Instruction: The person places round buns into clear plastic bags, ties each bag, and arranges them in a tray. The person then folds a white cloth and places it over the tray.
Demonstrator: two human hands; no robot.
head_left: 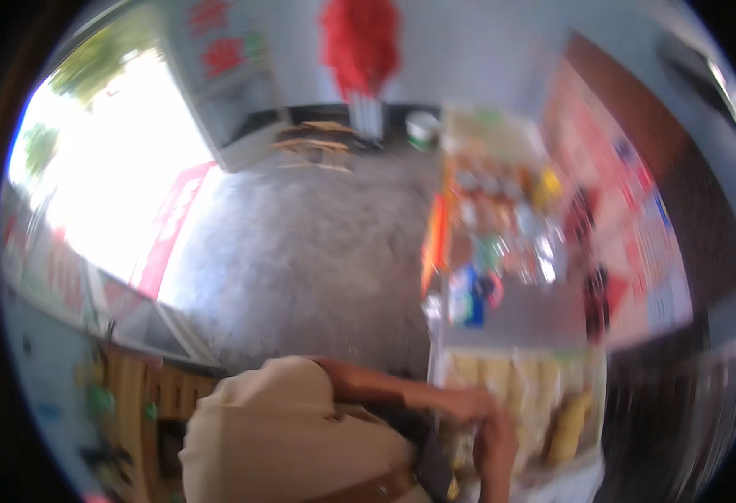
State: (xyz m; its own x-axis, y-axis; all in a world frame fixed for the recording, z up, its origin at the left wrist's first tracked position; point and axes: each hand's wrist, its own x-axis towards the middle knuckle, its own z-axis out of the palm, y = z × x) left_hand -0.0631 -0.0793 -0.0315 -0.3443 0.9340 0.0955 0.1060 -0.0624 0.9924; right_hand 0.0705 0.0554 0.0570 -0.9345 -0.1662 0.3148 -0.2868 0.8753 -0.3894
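Note:
My left hand [470,405] and my right hand [497,444] meet over the left side of a shallow tray [600,365]. The left forearm reaches across from a beige sleeve; the right one rises from the lower edge. Motion smears the fingers of both, so neither their pose nor anything between them can be made out. Pale yellow pieces [525,375], apparently food, lie in rows in the tray under what looks like clear film. A longer yellow piece [565,429] rests at the tray's right side.
Beyond the tray, a long table [544,312] holds a blue-and-white packet [467,297], clear plastic packages [544,251] and several blurred goods. A wooden chair [146,390] stands at lower left. Near the far wall are a low wooden stool [322,144] and a white bucket [422,130].

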